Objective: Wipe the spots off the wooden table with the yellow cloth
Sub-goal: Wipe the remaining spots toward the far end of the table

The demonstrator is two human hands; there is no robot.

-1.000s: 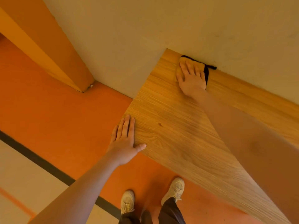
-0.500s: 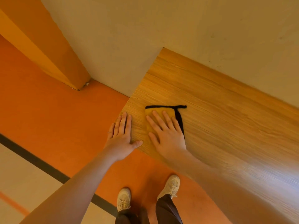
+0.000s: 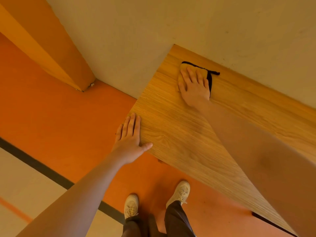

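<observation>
The wooden table [image 3: 179,134] fills the right half of the view, its far edge against the wall. My right hand [image 3: 194,88] presses flat on the yellow cloth [image 3: 185,67] near the table's far left corner; the cloth has a black edge and is mostly hidden under the hand. Flat on the table's left edge rests my left hand [image 3: 130,139], fingers together and thumb out, holding nothing. I see no clear spots on the visible wood.
A beige wall [image 3: 188,23] runs along the table's far side. An orange pillar [image 3: 51,48] stands at the left. Below are the orange floor [image 3: 59,117] with a dark stripe [image 3: 39,166], and my two light shoes [image 3: 179,192].
My right hand slid the cloth from the near left edge beside my left hand back out to the far corner by the wall. My left hand stayed put.
</observation>
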